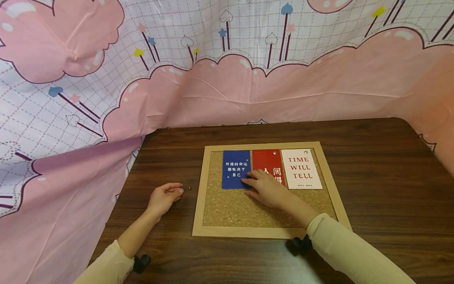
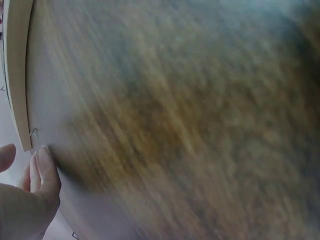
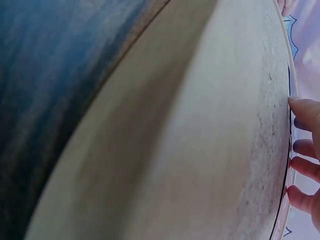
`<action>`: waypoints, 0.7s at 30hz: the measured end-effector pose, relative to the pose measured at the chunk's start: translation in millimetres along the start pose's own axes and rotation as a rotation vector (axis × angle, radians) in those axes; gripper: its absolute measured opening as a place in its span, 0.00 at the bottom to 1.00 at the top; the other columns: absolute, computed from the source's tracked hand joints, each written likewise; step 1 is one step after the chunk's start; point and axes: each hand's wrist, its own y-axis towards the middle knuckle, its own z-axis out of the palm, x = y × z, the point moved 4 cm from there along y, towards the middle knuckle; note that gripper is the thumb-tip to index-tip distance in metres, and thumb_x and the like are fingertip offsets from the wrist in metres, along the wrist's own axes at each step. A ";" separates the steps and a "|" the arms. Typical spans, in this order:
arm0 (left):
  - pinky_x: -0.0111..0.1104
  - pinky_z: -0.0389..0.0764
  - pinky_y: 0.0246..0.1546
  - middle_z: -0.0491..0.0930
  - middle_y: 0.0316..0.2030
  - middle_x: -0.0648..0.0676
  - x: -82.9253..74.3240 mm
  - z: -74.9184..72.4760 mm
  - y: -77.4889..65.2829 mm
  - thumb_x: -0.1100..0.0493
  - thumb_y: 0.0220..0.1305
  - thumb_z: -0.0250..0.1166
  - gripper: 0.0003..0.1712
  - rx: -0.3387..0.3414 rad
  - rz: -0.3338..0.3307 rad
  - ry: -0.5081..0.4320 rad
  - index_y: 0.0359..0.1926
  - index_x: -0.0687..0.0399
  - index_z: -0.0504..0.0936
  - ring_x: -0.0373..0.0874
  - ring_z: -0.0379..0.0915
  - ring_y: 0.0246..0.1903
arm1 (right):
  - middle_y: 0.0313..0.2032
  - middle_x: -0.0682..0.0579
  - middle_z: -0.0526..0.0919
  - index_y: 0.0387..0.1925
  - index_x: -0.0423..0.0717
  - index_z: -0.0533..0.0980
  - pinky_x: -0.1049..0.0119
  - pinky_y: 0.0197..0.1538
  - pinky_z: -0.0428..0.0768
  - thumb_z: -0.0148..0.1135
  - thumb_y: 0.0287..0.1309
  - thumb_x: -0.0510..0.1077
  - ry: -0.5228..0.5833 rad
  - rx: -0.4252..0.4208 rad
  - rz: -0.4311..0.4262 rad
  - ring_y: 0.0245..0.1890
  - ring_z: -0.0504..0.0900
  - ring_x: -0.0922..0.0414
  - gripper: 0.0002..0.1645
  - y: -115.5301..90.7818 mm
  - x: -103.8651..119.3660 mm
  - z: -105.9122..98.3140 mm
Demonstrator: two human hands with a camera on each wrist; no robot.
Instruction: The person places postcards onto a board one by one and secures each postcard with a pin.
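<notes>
A cork board [image 1: 230, 209] with a pale wooden frame lies flat on the table. Along its upper part are a blue card [image 1: 235, 157], a red card [image 1: 262, 157] and a white card [image 1: 298, 179] side by side. Round silvery pins sit at the tops of the red and white cards. My right hand [image 1: 266, 189] lies over the lower red card, with spread fingertips on or close to the blue card's lower right edge. Left of the frame, my left hand [image 1: 164, 201] rests loosely beside a small pin [image 1: 190, 188]; thumb and fingers are apart in the left wrist view.
The dark wooden table [image 1: 383, 177] extends to both sides of the board. Behind it and on the left hangs a pink and white patterned cloth [image 1: 220, 90]. A black wrist device [image 1: 142, 263] shows under the left sleeve, another under the right.
</notes>
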 end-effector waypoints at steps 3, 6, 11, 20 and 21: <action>0.31 0.82 0.49 0.81 0.49 0.63 2.5 3.2 4.0 0.65 0.69 0.56 0.19 -0.003 0.011 0.015 0.60 0.63 0.75 0.49 0.80 0.50 | 0.54 0.41 0.78 0.56 0.43 0.79 0.49 0.57 0.77 0.65 0.61 0.49 -0.002 -0.008 -0.009 0.55 0.77 0.46 0.24 0.1 0.9 -0.5; 0.30 0.83 0.47 0.83 0.48 0.62 3.6 5.2 7.7 0.65 0.69 0.56 0.18 -0.019 0.031 0.063 0.58 0.61 0.77 0.48 0.82 0.48 | 0.54 0.40 0.78 0.56 0.42 0.79 0.50 0.57 0.77 0.65 0.61 0.49 -0.004 -0.012 -0.012 0.55 0.77 0.46 0.24 0.1 1.5 -1.2; 0.30 0.82 0.42 0.85 0.46 0.58 1.4 5.1 10.4 0.63 0.67 0.59 0.17 -0.042 0.063 0.182 0.55 0.58 0.80 0.46 0.83 0.44 | 0.54 0.40 0.78 0.56 0.42 0.79 0.50 0.57 0.77 0.65 0.61 0.49 -0.007 -0.013 -0.013 0.55 0.77 0.46 0.24 0.4 2.0 -1.0; 0.29 0.79 0.38 0.85 0.44 0.55 -1.8 8.7 15.0 0.57 0.65 0.64 0.15 -0.062 0.115 0.276 0.52 0.53 0.83 0.46 0.83 0.43 | 0.54 0.39 0.78 0.56 0.42 0.79 0.50 0.58 0.76 0.65 0.61 0.48 0.010 -0.014 -0.018 0.55 0.77 0.45 0.24 1.0 2.0 -0.1; 0.29 0.79 0.37 0.85 0.44 0.55 -2.6 9.6 15.7 0.57 0.65 0.64 0.15 -0.062 0.120 0.280 0.52 0.53 0.83 0.46 0.83 0.43 | 0.54 0.39 0.78 0.56 0.42 0.79 0.49 0.58 0.76 0.65 0.61 0.48 0.010 -0.015 -0.016 0.55 0.77 0.45 0.24 1.2 2.1 -0.4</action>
